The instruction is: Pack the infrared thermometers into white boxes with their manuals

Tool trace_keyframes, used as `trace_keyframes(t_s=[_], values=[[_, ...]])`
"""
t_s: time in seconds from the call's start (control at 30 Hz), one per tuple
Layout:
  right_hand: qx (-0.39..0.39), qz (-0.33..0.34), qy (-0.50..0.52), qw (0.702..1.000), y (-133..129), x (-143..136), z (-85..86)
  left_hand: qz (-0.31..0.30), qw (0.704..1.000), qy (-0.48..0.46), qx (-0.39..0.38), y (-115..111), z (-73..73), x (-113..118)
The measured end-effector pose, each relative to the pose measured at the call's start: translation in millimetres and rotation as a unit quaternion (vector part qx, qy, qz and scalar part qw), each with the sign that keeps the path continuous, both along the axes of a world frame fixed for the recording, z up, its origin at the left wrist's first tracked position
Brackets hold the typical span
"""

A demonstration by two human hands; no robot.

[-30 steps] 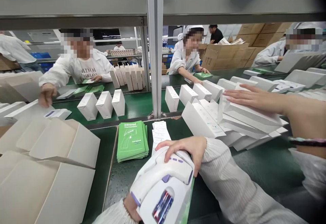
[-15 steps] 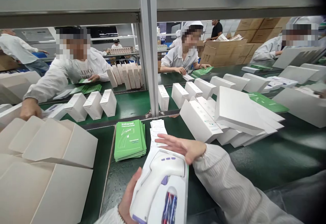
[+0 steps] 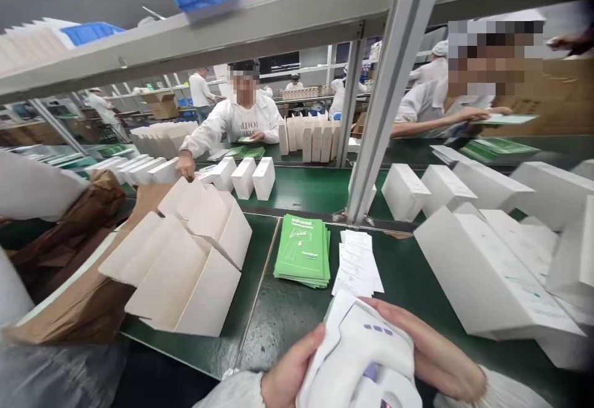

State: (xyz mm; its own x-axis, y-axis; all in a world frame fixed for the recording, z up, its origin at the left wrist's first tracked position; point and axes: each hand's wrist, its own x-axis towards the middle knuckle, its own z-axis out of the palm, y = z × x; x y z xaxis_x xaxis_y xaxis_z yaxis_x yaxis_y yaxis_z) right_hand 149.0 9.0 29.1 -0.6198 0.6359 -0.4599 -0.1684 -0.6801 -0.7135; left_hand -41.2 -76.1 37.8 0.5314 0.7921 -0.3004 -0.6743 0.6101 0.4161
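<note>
A white infrared thermometer (image 3: pixel 366 340) with purple buttons lies in a white moulded tray (image 3: pixel 320 358) at the bottom of the view. My left hand (image 3: pixel 290 368) grips the tray's left side. Along the right side, my right hand (image 3: pixel 434 352) is closed on it too, its fingers partly hidden behind the tray. Just beyond the tray is a loose pile of printed white paper slips (image 3: pixel 356 265). To the left of the slips sits a stack of green thermometer booklets (image 3: pixel 302 250). The tray's lower end is cut off by the frame.
Open white boxes (image 3: pixel 208 290) stand on the left, and closed white boxes (image 3: pixel 501 278) lean together on the right. A metal post (image 3: pixel 394 86) rises behind the slips. Co-workers sit across the green belt (image 3: pixel 306 188), one (image 3: pixel 241 114) reaching toward boxes. Another person's sleeve (image 3: pixel 37 185) enters from the left.
The view has swung left. My right hand has moved from above the paper slips to the tray's right side. The tray with the thermometer now sits lower in the view.
</note>
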Motion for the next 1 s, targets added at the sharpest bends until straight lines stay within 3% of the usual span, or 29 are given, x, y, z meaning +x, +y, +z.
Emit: trace_keyframes(t_s=[0.07,0.1,0.13,0.17,0.23,0.27,0.3,0.33,0.37,0.47,0.57,0.63,0.7,0.77,0.87,0.93,1.0], values=[[0.002,-0.011,-0.017,1.0,2,0,-2.0,0.076,0.988,0.134,0.003,-13,2.1,-5],[0.0,-0.022,-0.025,0.999,3,0,-2.4,0.147,0.96,0.236,0.017,-21,3.2,-10],[-0.005,-0.036,-0.034,0.999,5,1,-2.4,0.245,0.901,0.356,0.041,-30,4.7,-17],[-0.013,-0.05,-0.039,0.998,6,1,-2.0,0.357,0.799,0.478,0.073,-38,6.7,-26],[-0.025,-0.064,-0.041,0.997,10,1,0.4,0.567,0.495,0.647,0.121,-50,12.5,-48],[-0.027,-0.063,-0.036,0.997,12,1,2.2,0.624,0.364,0.68,0.125,-52,15.7,-59],[-0.027,-0.056,-0.03,0.998,13,-1,4.4,0.648,0.28,0.698,0.117,-52,18.5,-71],[-0.025,-0.048,-0.025,0.998,15,-2,6.7,0.643,0.238,0.72,0.104,-50,20.2,-81],[-0.022,-0.041,-0.02,0.999,16,-4,9.0,0.621,0.228,0.745,0.09,-47,20.3,-90],[-0.01,-0.043,-0.015,0.999,17,-7,13.5,0.556,0.261,0.788,0.046,-34,10.9,-104],[-0.001,-0.051,-0.004,0.999,18,-4,15.1,0.599,0.242,0.763,0.028,-32,-0.3,-99],[0.009,-0.048,0.01,0.999,20,-1,18.2,0.623,0.261,0.737,0.026,-40,2.5,-90],[0.016,-0.042,0.026,0.999,23,2,26.3,0.607,0.344,0.717,0.005,-51,16.6,-80],[0.011,-0.032,0.044,0.998,29,2,39.6,0.55,0.459,0.698,-0.018,-59,37.7,-71],[-0.004,-0.022,0.064,0.998,39,-1,63.4,0.4,0.662,0.633,0.024,-56,63.2,-63],[0.006,-0.027,0.073,0.997,48,-3,75.9,0.282,0.782,0.552,0.064,-44,68.4,-59],[0.022,-0.034,0.079,0.996,58,-5,82.6,0.186,0.858,0.473,0.081,-31,66.0,-55]])
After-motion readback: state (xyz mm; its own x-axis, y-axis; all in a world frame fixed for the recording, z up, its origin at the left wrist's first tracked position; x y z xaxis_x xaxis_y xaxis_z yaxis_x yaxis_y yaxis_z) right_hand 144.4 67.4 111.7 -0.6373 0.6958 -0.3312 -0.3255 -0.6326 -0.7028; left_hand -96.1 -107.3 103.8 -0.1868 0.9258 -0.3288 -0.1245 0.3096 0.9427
